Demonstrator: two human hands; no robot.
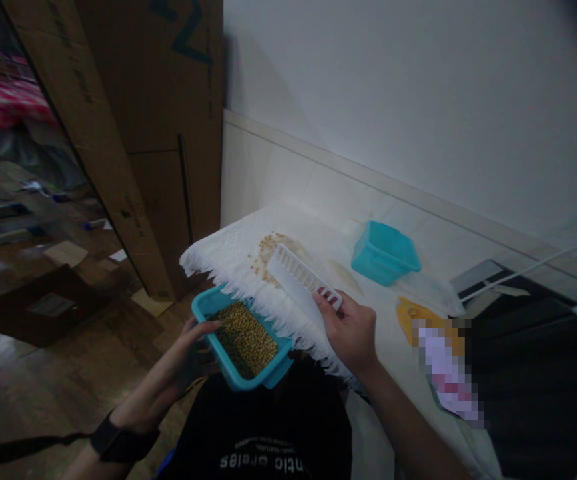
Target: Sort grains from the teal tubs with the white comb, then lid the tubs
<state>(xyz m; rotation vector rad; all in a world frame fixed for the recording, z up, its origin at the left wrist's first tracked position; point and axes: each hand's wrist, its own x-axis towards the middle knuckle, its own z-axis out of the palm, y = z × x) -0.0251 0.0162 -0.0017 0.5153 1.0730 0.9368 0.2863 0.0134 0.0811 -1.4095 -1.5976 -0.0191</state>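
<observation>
My left hand [196,347] grips the left rim of a teal plastic basket [234,381], its thumb over the edge. Yellowish beans, probably soybeans [248,333], partly fill this basket, which is held just below the table's fringed edge. In my right hand [351,330] is a white plastic piece with a slotted side [293,277], tilted over the cloth. Beyond its far end, loose beans [268,250] lie scattered on the white tablecloth [228,243]. My right fingers are partly hidden behind the slotted piece.
A second teal basket [386,257] stands near the wall on the table's far side. An orange packet [411,317] and a dark bag [528,373] lie to the right. A tall cardboard box [168,100] stands left of the table, with more cardboard on the floor.
</observation>
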